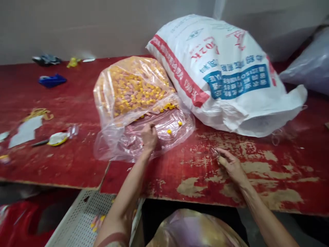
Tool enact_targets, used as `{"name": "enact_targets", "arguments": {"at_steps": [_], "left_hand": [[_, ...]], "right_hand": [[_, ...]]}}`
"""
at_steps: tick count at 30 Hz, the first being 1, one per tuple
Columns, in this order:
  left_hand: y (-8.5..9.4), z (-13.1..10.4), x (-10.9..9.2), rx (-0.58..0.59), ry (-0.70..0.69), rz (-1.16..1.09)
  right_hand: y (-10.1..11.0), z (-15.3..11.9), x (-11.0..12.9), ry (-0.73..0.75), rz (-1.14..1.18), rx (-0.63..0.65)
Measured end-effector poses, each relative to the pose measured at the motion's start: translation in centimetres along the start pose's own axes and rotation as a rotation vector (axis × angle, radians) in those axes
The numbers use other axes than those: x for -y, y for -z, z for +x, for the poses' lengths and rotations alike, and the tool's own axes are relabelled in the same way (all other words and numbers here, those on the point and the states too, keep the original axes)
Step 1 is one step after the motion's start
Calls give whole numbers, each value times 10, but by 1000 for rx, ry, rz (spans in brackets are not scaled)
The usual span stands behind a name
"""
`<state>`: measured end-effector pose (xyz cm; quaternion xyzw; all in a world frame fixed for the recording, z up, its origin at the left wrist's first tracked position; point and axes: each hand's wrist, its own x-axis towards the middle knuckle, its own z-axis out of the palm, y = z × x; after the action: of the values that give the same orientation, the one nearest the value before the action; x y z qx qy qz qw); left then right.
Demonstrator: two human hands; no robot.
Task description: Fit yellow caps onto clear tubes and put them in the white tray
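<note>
A clear plastic bag (105,116) lies on the red table, full of small yellow-and-pink pieces (136,85). My left hand (150,137) reaches over the bag's flattened mouth, its fingers curled together; what they hold, if anything, is hidden. Two loose yellow-topped pieces, one of them a yellow cap (169,131), rest on the plastic to its right. Above the bare tabletop, my right hand (230,165) pinches a small clear plastic piece (214,151) between thumb and fingers. Blur hides the exact shape of that piece.
A big white woven sack (231,68) stands behind on the right. Scissors (52,140), a paper scrap (27,131) and a blue object (52,80) lie at left. Below the table's front edge is a white perforated crate (74,209) with more pieces inside.
</note>
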<state>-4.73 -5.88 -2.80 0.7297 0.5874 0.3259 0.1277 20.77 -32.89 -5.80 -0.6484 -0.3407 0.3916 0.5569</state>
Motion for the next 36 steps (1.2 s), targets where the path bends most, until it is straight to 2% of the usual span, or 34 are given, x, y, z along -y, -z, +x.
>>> {"name": "enact_targets", "arguments": {"at_steps": [4, 7, 10, 12, 14, 16, 18, 20, 23, 26, 29, 33, 36], "left_hand": [[-7, -30, -22, 30, -57, -102], [-6, -50, -41, 176, -192, -165], [-8, -67, -54, 307, -252, -38], [-13, -70, -56, 349, -197, 64], [-17, -67, -52, 373, -119, 52], [-15, -66, -47, 354, -53, -133], [-6, -72, -46, 350, 28, -463], [6, -87, -53, 465, 131, -814], [20, -115, -70, 785, 271, -1116], [22, -136, -85, 988, 347, -1169], [17, -147, -92, 1050, 389, -1099], [18, -152, -88, 1099, 422, -1048], [26, -149, -78, 1263, 407, -1033]], "right_hand": [[-10, 4, -2, 132, -240, 10], [-21, 4, -5, 245, -399, 32], [-29, 1, -7, 276, -509, 42], [-30, 0, -8, 278, -565, 22], [-29, -1, -10, 286, -577, 8], [-27, -1, -10, 298, -547, 24], [-27, -2, -8, 306, -482, 79], [-27, -3, 0, 313, -391, 154], [-29, -4, 16, 330, -303, 254], [-28, -6, 31, 367, -315, 377], [-27, -11, 36, 382, -358, 478], [-33, -25, 31, 453, -360, 389], [-39, -37, 27, 493, -356, 388]]}}
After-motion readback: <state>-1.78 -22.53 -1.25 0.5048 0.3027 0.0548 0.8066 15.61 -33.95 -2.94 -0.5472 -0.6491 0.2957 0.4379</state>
